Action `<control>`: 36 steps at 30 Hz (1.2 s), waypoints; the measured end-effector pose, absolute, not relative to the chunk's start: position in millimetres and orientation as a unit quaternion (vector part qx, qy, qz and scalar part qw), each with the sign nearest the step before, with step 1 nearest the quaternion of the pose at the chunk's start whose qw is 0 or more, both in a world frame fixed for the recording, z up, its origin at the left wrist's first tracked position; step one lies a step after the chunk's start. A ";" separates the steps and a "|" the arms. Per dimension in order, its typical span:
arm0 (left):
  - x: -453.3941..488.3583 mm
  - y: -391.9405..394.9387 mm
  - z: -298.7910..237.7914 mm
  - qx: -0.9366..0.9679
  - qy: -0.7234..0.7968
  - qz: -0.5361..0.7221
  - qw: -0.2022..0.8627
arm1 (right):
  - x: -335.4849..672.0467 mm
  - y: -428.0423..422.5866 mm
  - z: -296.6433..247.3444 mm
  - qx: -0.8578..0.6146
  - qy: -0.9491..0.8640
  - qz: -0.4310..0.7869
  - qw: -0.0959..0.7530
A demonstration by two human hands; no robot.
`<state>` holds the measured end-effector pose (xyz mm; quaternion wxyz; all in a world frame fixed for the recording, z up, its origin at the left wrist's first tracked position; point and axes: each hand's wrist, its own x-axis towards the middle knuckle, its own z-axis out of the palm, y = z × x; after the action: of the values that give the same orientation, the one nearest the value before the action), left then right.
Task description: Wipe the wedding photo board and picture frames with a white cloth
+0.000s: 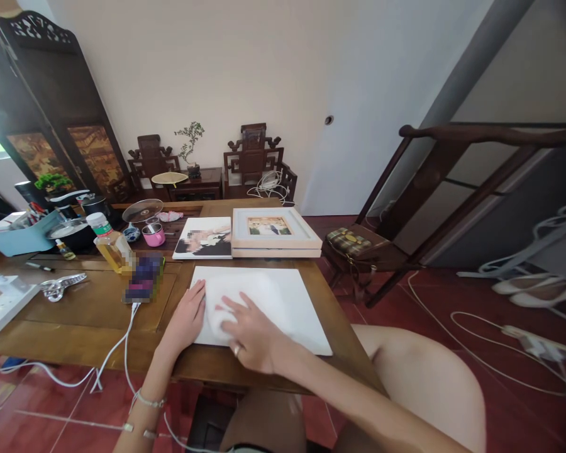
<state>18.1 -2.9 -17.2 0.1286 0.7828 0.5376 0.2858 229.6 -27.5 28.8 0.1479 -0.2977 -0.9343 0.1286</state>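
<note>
Brown wooden table point(89, 311) bears a flat white rectangular board point(295, 311), bare left hand point(188, 316) flat on its left edge, probably bracing it, bare right hand point(252, 330) spread over a blurred white cloth-like wad point(216, 319), can't tell if gripped.

Hands: two, left hand point(190, 318), right hand point(253, 336). White board point(306, 318): one. White cloth point(219, 322): one, blurred. Photo panel point(202, 239): one, far. Framed picture point(270, 228): one on view, far. Bottles: two at left, large bottle point(112, 246), small bottle point(65, 251). Phone point(144, 280): one. Pink mug point(153, 236): one. Hair clip point(59, 287): one, left. Pen point(39, 267): one, left. Blue bin point(21, 238): one, far left. Glass lid point(143, 211): one, far. Power strips: two, table strip point(8, 308) left, floor strip point(542, 341) right. Carved chairs: two, far, left chair point(149, 150), right chair point(254, 151). Plain chair point(427, 182): one, right. Plants: two, bonsai point(190, 139) far, green plant point(51, 182) left. Bag point(351, 241): one, right.
</note>
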 end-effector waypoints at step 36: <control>14.8 -6.0 20.7 0.440 0.622 0.496 0.417 | 360.2 -38.1 -10.1 -0.481 -0.793 0.177 0.329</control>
<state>14.8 -6.0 20.7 0.4168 0.4396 0.6218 0.4964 360.2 -38.1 -10.1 0.3291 -0.4811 -0.7930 0.1771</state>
